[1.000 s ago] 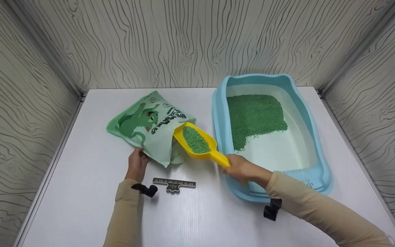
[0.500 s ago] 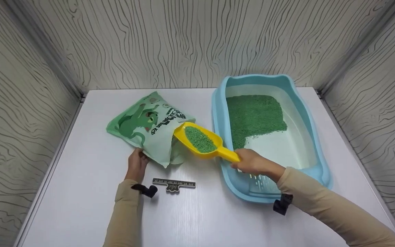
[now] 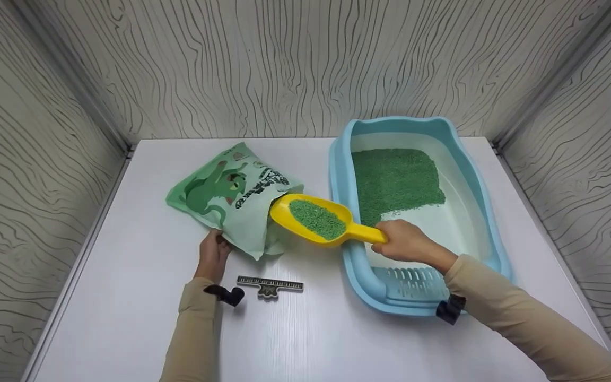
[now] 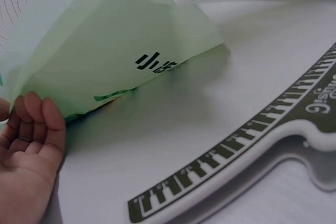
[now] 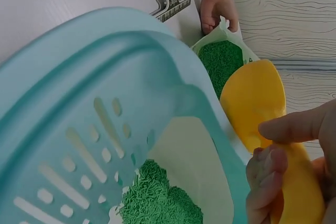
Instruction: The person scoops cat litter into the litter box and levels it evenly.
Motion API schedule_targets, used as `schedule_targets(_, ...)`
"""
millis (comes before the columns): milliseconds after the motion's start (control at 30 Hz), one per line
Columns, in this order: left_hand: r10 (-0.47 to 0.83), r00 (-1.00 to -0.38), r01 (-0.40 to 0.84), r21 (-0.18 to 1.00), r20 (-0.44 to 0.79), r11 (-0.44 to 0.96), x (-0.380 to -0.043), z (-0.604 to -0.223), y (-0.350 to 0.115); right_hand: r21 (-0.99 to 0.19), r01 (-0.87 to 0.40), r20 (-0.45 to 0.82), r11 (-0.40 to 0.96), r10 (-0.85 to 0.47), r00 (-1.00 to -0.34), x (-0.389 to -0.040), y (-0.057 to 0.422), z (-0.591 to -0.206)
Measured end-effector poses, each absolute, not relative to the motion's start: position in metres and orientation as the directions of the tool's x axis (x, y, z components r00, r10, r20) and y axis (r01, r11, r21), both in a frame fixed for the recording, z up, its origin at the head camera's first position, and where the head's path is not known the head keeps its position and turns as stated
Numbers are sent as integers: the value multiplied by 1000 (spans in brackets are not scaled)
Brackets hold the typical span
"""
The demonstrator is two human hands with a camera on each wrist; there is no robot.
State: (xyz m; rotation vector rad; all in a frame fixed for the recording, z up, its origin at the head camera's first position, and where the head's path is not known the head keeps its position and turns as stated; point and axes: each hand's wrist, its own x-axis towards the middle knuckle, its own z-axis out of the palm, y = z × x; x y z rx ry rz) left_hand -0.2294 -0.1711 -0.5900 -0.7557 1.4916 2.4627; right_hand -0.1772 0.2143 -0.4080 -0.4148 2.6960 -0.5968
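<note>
While right hand (image 3: 406,240) curls fingers round handle of yellow plastic scoop (image 3: 356,232) holding green pellets (image 3: 317,219), left hand (image 3: 212,255) pinches edge of pale-green plastic bag (image 3: 236,199) on desk (image 3: 316,334); scoop's bowl at bag's mouth, handle over light-blue plastic tray (image 3: 361,268); dark keyboard-patterned clip (image 3: 269,286) near left hand.

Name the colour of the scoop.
The scoop is yellow, seen best in the head view.

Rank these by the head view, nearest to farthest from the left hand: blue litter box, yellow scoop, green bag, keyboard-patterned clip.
1. Green bag: held by the left hand.
2. Keyboard-patterned clip: just to the hand's right.
3. Yellow scoop: farther right, at the bag's open end.
4. Blue litter box: far right.
</note>
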Motion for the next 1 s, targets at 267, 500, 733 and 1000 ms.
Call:
schedule_targets(267,-118,-852,-400,780,-510,-481,-229,-589,-171,-395,-212,-209,894,-312,-927,-180,219,-406)
schedule_targets(500,-129,-846,-399,775,-518,-490,-230,-590,-170,-370,-226,-189,901,-311,-931,-181,223,-407)
schedule_targets(733,-122,-849,-395,770,-515,-501,-229,-589,-170,-346,-230,-162,909,-300,-940,-181,228,-408)
schedule_targets(1000,-102,-861,-385,771,-498,-507,-230,-593,-171,-365,-242,-94,899,-294,-951,-183,233,-409)
